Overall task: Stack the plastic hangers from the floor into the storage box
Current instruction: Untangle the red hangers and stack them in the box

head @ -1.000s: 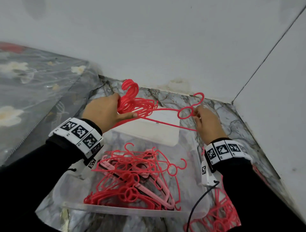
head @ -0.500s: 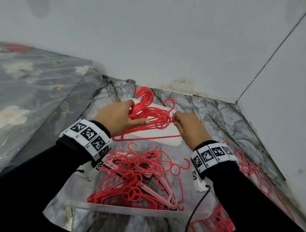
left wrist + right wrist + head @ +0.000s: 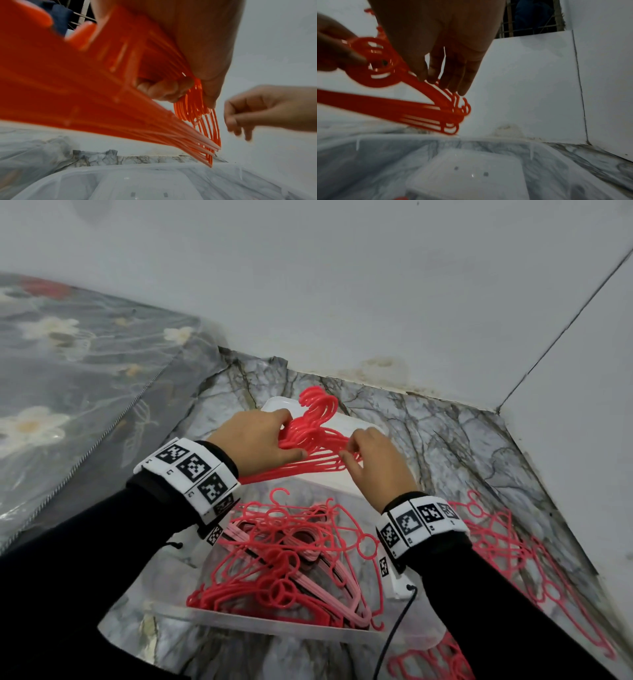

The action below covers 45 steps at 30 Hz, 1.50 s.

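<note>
Hanger bundle (image 3: 317, 445): gripped in my left hand (image 3: 255, 440), long axis running rightward under my right hand (image 3: 371, 462), whose loose fingers rest on it, storage box (image 3: 239, 623) directly below

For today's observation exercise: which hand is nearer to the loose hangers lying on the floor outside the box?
Right. The right hand is beside the floor hangers; the left hand is farther, across the storage box.

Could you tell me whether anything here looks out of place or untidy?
Yes. The hangers in the storage box lie as a tangled pile, hooks pointing different ways, not a neat stack. More loose hangers sprawl on the floor right of it. The bundle in the left hand is aligned.
</note>
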Tool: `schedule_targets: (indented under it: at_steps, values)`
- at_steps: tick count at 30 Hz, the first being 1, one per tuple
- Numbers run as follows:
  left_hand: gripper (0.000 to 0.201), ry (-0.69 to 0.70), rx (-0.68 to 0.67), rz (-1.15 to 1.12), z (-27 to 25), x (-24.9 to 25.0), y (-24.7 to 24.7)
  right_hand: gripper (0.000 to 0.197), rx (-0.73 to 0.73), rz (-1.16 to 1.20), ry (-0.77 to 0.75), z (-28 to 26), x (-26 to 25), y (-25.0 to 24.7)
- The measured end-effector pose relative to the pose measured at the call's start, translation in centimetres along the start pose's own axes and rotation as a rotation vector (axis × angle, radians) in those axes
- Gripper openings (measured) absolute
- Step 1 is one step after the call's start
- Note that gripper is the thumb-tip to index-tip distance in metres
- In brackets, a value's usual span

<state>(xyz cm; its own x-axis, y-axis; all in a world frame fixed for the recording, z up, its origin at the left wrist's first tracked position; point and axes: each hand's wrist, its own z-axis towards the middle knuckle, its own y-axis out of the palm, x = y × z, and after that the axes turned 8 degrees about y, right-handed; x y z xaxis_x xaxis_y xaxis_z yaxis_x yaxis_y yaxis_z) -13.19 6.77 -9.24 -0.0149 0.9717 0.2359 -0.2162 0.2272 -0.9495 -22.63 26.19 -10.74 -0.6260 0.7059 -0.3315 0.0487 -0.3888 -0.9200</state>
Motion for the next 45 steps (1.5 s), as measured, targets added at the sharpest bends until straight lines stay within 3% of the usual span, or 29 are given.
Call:
schedule_targets:
  at_steps: [6, 10, 14, 21, 25, 27, 29, 31, 33, 39, 43, 45]
  values:
    - [0.052, -0.059, 0.054, -0.056, 0.0, -0.6, -0.9, 0.025, -0.536, -0.219, 0.097, -1.5, 0.6, 6.2]
    - [0.045, -0.064, 0.07, -0.092, -0.1, -0.2, -1.0, 0.041, -0.713, -0.272, 0.139, -1.9, 0.3, 9.5]
    - [0.038, -0.07, 0.072, -0.097, -0.1, -0.1, -0.9, 0.044, -0.724, -0.295, 0.194, -2.2, 0.3, 11.8]
    - [0.038, -0.074, 0.053, -0.075, 0.0, -0.3, -0.9, 0.029, -0.75, -0.239, 0.251, -2.7, 0.7, 14.2]
    - [0.038, -0.073, 0.041, -0.078, -0.1, -0.4, -0.8, 0.003, -0.767, -0.238, 0.224, -2.7, 0.5, 14.1]
    - [0.038, -0.08, 0.041, -0.075, -0.1, -0.4, -0.8, 0.034, -0.733, -0.22, 0.225, -2.2, 0.3, 13.8]
    - [0.037, -0.09, 0.054, -0.071, 0.0, -0.5, -0.8, 0.033, -0.698, -0.175, 0.221, -1.4, -0.1, 12.7]
    - [0.036, -0.105, 0.087, -0.073, 0.1, -0.6, -0.9, 0.01, -0.683, -0.134, 0.21, -0.7, -0.3, 10.9]
    - [0.038, -0.121, 0.126, -0.086, 0.1, -0.6, -1.0, 0.019, -0.694, -0.116, 0.192, -0.2, -0.4, 9.0]
    - [0.041, -0.169, 0.262, -0.093, 0.1, -0.6, -1.7, 0.018, -0.657, -0.042, 0.159, -0.4, -1.1, 2.8]
    - [0.042, -0.198, 0.311, -0.107, 0.0, -0.3, -2.1, 0.022, -0.601, 0.118, 0.232, -1.5, -0.8, 0.0]
    - [0.041, -0.2, 0.341, -0.111, -0.1, -0.1, -2.4, 0.036, -0.628, 0.285, 0.301, -2.1, -0.5, -1.0]
